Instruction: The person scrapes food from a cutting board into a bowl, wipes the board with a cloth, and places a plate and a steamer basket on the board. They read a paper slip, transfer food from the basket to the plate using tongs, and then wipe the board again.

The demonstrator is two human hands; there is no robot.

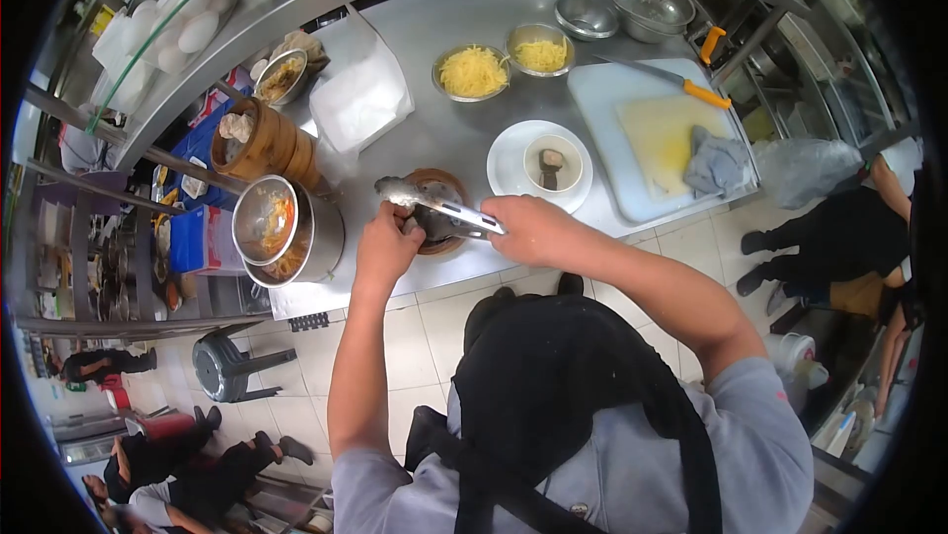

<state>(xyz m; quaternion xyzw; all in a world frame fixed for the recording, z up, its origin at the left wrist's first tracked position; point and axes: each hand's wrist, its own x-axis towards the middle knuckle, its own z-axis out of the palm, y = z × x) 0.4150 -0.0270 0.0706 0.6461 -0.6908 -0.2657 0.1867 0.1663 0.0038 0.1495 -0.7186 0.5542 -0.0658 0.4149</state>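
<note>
My right hand [528, 228] is closed around metal tongs [449, 208], which reach left across a small round bamboo steamer [456, 186] near the table's front edge. My left hand [388, 246] is at the steamer's left side, its fingers bent together close to the tongs' tips. What those fingers hold, if anything, is hidden. Dark contents show inside the steamer, partly covered by the tongs and my hands. Just to the right, a white plate [506, 171] carries a small white bowl [566, 179] with a dark strip and a pale pinkish piece in it.
Metal bowls of yellow shreds [472, 72] stand behind. On the right lies a white cutting board [597, 100] with an orange-handled knife [706, 93] and a grey cloth [719, 161]. Stacked bamboo steamers [291, 144] and a metal pot [326, 238] flank the left. An overhead shelf crosses the back.
</note>
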